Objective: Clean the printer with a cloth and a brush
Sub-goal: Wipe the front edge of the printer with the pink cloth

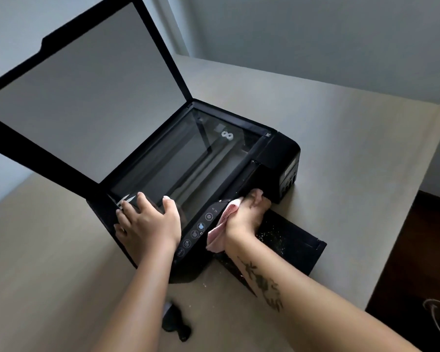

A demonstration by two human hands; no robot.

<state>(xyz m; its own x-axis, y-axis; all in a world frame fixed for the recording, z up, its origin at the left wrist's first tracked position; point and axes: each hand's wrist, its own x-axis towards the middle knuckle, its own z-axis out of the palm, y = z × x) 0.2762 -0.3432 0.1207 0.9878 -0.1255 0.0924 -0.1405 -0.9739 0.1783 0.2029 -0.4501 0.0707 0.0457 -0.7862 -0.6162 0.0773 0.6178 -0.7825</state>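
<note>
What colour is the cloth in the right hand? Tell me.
The cloth is pale pink, seen best in the head view.

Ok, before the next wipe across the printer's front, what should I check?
1. Cloth gripped: ok, right hand holds the pink cloth against the printer front.
2. Printer steadied: ok, left hand rests on its front left corner.
3. Scanner lid raised: ok.
4. Output tray clean: not ok, white specks on it.
5. Brush at hand: ok, lies on the table by the left forearm.
6. Scanner glass clean: cannot tell, reflections.
</note>
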